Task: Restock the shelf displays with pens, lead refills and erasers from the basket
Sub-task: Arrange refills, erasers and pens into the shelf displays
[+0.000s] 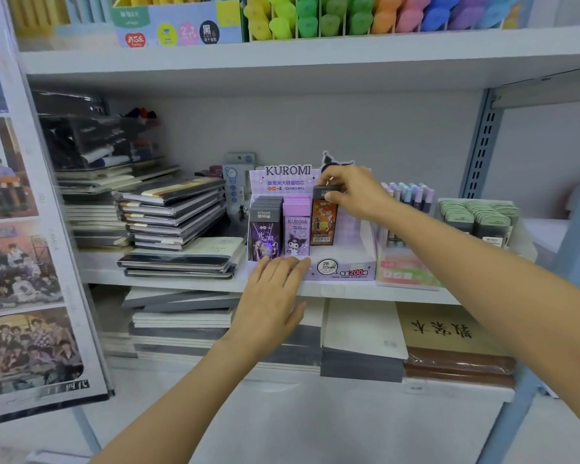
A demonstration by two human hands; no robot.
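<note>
A purple Kuromi display box [345, 269] stands on the middle shelf. Inside it are a row of dark Ultraman lead refill cases [264, 236] at the left and a row of lilac Kuromi cases [297, 231] beside them. My right hand [352, 192] pinches the grey top of an orange lead refill case [322, 226], which stands upright in the third slot. With straight fingers, my left hand [275, 296] rests against the box's front left edge. The basket is out of view.
Stacked notebooks [175, 209] lie left of the display box. Pastel pens [411, 195] in a pink box and green erasers [476, 216] stand to its right. Highlighters [349, 15] fill the upper shelf. More notebooks [362, 333] lie on the lower shelf. A steel upright [479, 152] is at right.
</note>
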